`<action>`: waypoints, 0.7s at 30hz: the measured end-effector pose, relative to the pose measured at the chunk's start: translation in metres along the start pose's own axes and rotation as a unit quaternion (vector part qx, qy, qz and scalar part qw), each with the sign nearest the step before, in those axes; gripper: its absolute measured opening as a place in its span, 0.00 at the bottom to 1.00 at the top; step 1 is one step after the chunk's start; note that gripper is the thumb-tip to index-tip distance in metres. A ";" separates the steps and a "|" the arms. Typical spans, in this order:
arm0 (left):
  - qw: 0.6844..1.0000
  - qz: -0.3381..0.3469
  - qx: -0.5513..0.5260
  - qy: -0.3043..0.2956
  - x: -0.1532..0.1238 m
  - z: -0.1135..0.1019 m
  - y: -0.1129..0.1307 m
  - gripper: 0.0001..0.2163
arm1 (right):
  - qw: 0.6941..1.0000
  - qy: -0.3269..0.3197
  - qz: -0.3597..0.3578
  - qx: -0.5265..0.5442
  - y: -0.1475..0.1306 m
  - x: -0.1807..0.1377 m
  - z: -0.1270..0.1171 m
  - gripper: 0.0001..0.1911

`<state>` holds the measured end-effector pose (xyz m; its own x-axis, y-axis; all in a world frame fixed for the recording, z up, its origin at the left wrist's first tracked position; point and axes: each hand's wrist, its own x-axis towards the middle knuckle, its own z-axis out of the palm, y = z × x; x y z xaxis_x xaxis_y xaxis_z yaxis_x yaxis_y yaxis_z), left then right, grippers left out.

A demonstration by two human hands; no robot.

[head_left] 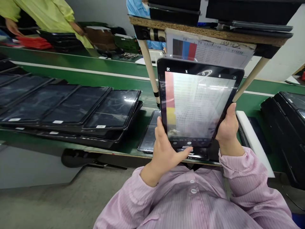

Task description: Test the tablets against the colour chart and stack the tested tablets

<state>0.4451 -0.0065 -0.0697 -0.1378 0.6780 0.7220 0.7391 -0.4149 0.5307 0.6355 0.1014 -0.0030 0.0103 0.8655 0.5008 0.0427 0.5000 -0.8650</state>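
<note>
A black tablet (197, 108) is held up in front of me, its lit screen showing a camera view of a printed sheet. My right hand (227, 127) grips its right edge, thumb along the side. At the lower left corner, my left hand (164, 149) supports the tablet, with the thumb stretched out near the bottom edge. Behind the tablet hangs the printed sheet (214, 54) with coloured blocks, under a wooden shelf. Another tablet (150, 133) lies on the green bench, partly hidden by the held one.
Rows of stacked dark tablets (109, 108) lie on the left of the green bench. More black tablets (283, 127) are piled at the right, near a white foam strip (254, 143). Two poles carry the shelf (209, 31). Across the bench stands a person in yellow (45, 16).
</note>
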 end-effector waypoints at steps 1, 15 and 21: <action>1.000 0.003 0.004 0.005 0.000 0.001 -0.001 0.69 | 1.000 0.007 0.003 0.012 0.000 0.001 0.001 0.42; 1.000 -0.022 0.006 0.012 -0.003 0.004 -0.006 0.66 | 0.999 0.007 0.037 -0.008 -0.011 0.002 0.009 0.41; 0.999 -0.042 -0.005 0.009 -0.003 0.005 -0.007 0.66 | 0.999 -0.001 0.046 -0.013 -0.014 0.001 0.011 0.46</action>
<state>0.4442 -0.0024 -0.0777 -0.2107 0.7004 0.6819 0.7176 -0.3629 0.5945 0.6239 0.0961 0.0094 0.0137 0.9078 0.4192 0.0683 0.4174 -0.9062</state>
